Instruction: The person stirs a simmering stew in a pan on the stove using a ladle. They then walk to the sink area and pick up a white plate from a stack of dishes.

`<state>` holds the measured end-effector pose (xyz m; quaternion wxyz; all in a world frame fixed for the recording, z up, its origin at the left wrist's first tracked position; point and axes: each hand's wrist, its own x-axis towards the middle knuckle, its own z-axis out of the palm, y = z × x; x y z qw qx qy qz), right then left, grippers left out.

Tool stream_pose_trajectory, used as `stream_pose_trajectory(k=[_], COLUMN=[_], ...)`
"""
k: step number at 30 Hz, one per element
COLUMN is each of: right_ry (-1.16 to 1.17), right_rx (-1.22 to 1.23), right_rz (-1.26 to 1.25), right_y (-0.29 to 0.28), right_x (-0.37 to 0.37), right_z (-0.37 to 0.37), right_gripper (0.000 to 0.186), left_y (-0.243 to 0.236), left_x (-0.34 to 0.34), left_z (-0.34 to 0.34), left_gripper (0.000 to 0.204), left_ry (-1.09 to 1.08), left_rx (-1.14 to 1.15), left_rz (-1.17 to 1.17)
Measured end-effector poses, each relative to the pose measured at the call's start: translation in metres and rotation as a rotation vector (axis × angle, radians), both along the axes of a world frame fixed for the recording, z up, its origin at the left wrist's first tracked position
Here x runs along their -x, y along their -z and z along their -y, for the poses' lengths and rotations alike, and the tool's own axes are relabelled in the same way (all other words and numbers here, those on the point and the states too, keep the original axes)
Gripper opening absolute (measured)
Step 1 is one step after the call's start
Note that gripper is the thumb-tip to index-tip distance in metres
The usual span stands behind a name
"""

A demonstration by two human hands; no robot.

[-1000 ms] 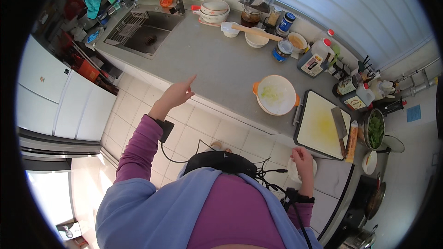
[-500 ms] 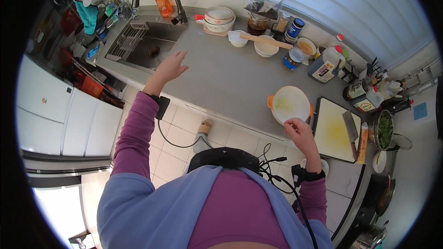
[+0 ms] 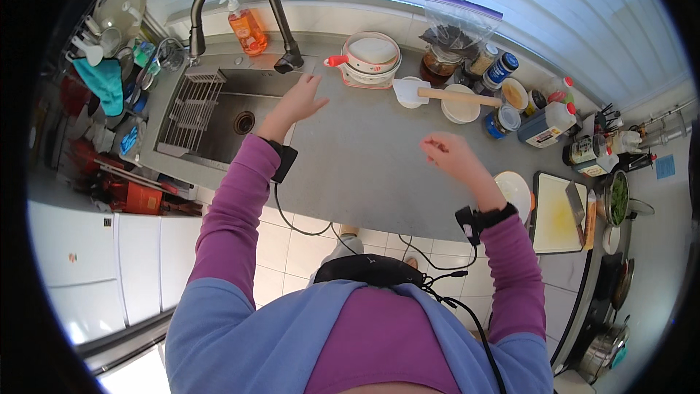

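My left hand [image 3: 294, 106] is over the right rim of the steel sink [image 3: 266, 84], its fingers stretched out with nothing in them. Above the middle of the counter, my right hand [image 3: 453, 157] has its fingers curled together; whether something small sits between them is hidden. Partly behind my right forearm stands a white pot [image 3: 516, 188] with orange handles. Right of it lies a cutting board [image 3: 552, 222] with a yellow stain and a cleaver [image 3: 574, 202] on it. The nearest things beyond my left hand are the stacked white bowls [image 3: 372, 55] with a red handle.
A dark faucet [image 3: 281, 14] arches over the sink, with an orange soap bottle [image 3: 249, 32] behind it. A spatula [image 3: 456, 97] with a wooden handle lies across small bowls. Jars and jugs [image 3: 545, 125] line the back right. A colander of greens [image 3: 617, 198] stands far right.
My view and body have shifted left toward the sink. My right hand has moved left and away from the pot, fingers still curled. My left hand stays stretched out.
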<state>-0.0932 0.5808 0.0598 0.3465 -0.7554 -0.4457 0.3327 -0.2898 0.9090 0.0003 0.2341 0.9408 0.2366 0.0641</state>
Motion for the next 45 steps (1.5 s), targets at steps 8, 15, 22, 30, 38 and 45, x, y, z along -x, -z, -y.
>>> stream_pose_trajectory(k=[8,15,22,30,38,45], right_ry=[0.202,0.095,0.078,0.160,0.169,0.158], right_rx=[0.098,0.186,0.223,0.207,0.258,0.135], right_rz=[-0.242,-0.272,-0.218,-0.256,-0.256,-0.353], right_y=[0.034,0.061,0.076,0.078,0.073,0.073], right_x=[-0.025,-0.022,-0.018,-0.016,-0.016,-0.006], right_z=[-0.091,-0.100,-0.066,-0.038,-0.045,-0.081], right_gripper=[0.024,0.023,0.025,0.023,0.022,0.021], left_y=[0.037,0.061,0.078,0.080,0.065,0.031], left_x=[-0.051,-0.111,-0.148,-0.149,-0.128,-0.076], left_z=[-0.063,-0.089,-0.104,-0.104,-0.094,-0.054], left_gripper=[0.061,0.054,0.026,0.024,0.029,0.032], left_ry=[0.065,-0.016,-0.039,-0.039,-0.076,-0.144], left_rx=[-0.065,0.033,0.001,0.029,0.115,0.156], left_rz=[0.161,-0.007,-0.165,-0.105,0.011,0.113])
